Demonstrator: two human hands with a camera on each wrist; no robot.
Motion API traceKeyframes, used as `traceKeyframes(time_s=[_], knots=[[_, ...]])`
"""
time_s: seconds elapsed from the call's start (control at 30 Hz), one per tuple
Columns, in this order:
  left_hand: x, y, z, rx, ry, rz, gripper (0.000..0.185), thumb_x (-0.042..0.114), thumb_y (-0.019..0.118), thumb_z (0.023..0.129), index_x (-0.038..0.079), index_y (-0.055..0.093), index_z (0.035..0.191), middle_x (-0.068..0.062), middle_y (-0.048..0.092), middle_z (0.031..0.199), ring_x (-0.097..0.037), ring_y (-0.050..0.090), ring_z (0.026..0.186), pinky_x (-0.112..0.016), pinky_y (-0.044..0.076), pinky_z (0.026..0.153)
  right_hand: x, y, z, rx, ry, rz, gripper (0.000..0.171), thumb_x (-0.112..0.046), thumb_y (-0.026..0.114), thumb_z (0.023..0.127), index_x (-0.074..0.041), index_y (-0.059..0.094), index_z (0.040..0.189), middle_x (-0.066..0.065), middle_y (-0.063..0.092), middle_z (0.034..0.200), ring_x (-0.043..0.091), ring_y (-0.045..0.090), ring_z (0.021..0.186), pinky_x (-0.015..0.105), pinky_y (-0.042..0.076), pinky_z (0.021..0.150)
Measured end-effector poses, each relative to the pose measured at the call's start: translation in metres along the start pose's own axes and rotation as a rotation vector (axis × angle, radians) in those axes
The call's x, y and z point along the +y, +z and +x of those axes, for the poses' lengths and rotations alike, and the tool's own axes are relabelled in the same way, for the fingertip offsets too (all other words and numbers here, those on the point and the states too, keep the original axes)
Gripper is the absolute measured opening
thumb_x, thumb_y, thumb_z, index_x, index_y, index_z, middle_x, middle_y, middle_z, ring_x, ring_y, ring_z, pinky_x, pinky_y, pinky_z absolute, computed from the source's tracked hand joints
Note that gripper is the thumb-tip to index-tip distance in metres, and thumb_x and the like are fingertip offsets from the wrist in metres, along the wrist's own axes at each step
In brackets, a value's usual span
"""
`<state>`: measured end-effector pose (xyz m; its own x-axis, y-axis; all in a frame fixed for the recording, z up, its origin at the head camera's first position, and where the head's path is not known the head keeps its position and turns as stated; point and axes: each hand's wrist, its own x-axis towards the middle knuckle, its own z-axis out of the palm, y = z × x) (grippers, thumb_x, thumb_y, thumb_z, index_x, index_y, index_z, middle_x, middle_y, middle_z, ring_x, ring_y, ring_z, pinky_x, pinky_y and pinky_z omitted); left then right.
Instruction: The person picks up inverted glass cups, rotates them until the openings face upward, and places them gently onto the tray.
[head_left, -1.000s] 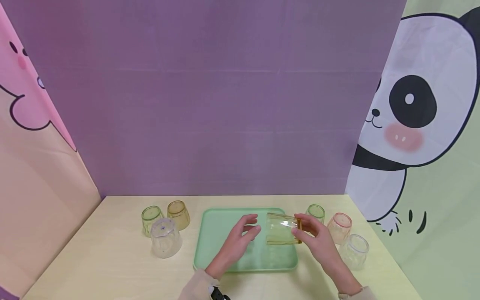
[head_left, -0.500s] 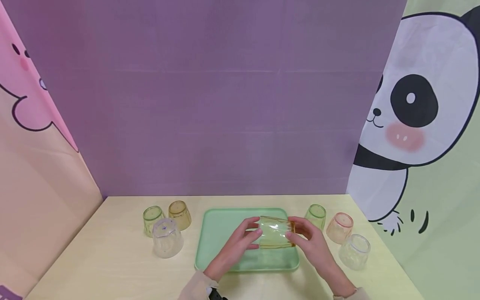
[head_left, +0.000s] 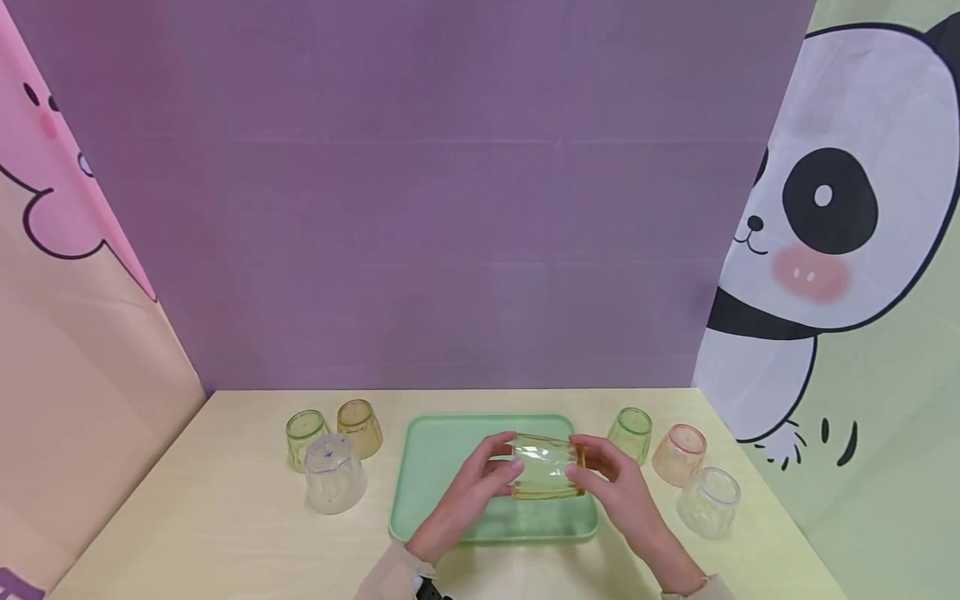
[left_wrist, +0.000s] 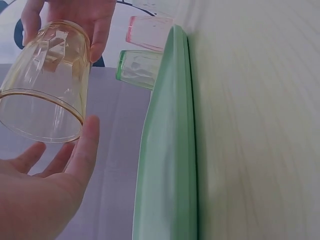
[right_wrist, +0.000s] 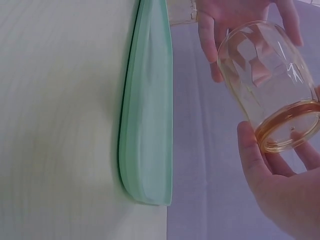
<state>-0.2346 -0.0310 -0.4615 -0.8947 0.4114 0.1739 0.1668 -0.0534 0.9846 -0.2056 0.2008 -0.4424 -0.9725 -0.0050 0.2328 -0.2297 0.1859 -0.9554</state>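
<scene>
A clear yellow cup (head_left: pixel 546 467) lies on its side in the air just above the green tray (head_left: pixel 438 454). My right hand (head_left: pixel 611 487) grips its thick base end, seen close in the right wrist view (right_wrist: pixel 280 195). My left hand (head_left: pixel 480 483) holds the open rim end, thumb at the rim (left_wrist: pixel 82 150) and fingers on the far side. In the left wrist view the yellow cup (left_wrist: pixel 45 80) shows its open mouth towards my left palm. Beneath both hands the tray holds nothing.
Left of the tray stand three upturned cups: green (head_left: pixel 302 433), amber (head_left: pixel 358 427) and clear (head_left: pixel 332 473). To its right are a green cup (head_left: pixel 630 433), a pink one (head_left: pixel 678 454) and a clear one (head_left: pixel 708 500). Purple wall behind, printed panels at both sides.
My right hand carried the yellow cup leftward over the tray. My left hand, empty and apart a second ago, has closed on the cup's rim end.
</scene>
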Motion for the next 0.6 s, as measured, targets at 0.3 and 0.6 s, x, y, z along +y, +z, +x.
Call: traceKeyframes(time_s=[0.3,0.6], knots=[[0.0036,-0.0031,-0.0011,-0.016,-0.027,-0.007,0.056,0.03,0.059,0.102,0.012,0.042,0.152,-0.023,0.046,0.144,-0.026,0.058,0.121,-0.037,0.052,0.095,0.002,0.0011,0.0,-0.04,-0.032,0.025,0.04,-0.005,0.071,0.091,0.004,0.062,0.129,0.011,0.067,0.11,0.014,0.065,0.1,0.026,0.056,0.079],[0.0071,-0.0084,-0.0031,-0.021,-0.018,0.0,0.056,0.032,0.061,0.1,0.01,0.045,0.149,-0.023,0.048,0.139,-0.024,0.059,0.115,-0.039,0.052,0.092,0.0025,0.0006,0.0012,-0.136,-0.038,0.012,0.043,-0.009,0.069,0.094,0.004,0.058,0.134,0.026,0.062,0.121,0.018,0.063,0.107,0.028,0.055,0.085]])
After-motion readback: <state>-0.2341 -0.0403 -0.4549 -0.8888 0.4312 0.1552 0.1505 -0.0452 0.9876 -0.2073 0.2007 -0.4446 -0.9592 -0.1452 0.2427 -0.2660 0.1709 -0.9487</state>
